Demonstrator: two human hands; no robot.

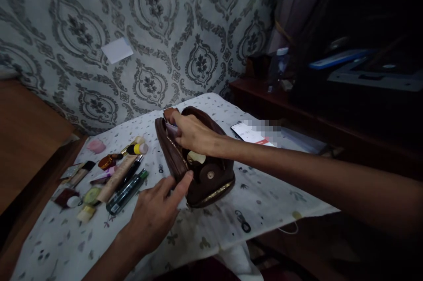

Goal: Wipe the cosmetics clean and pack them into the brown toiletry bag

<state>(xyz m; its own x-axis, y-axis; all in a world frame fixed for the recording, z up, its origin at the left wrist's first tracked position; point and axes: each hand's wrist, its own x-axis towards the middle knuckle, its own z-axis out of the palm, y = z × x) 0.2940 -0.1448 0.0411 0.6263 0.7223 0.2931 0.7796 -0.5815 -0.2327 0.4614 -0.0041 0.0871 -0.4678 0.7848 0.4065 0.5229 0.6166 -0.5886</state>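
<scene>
A dark brown bag [174, 159] is laid open on the table [264, 197], its length running from near the far edge toward the near edge. Its gold-toothed zip [218, 192] is undone, and a round metal snap [210, 175] is fixed at the near end. Inside, a pale yellowish thing [196, 158] is partly hidden; a lilac thing [172, 129] is seen toward the far end.

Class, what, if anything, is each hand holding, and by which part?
The left hand touches the brown bag at its zippered edge, grip unclear; whether the right hand, in its opening, holds anything cannot be told.
</scene>
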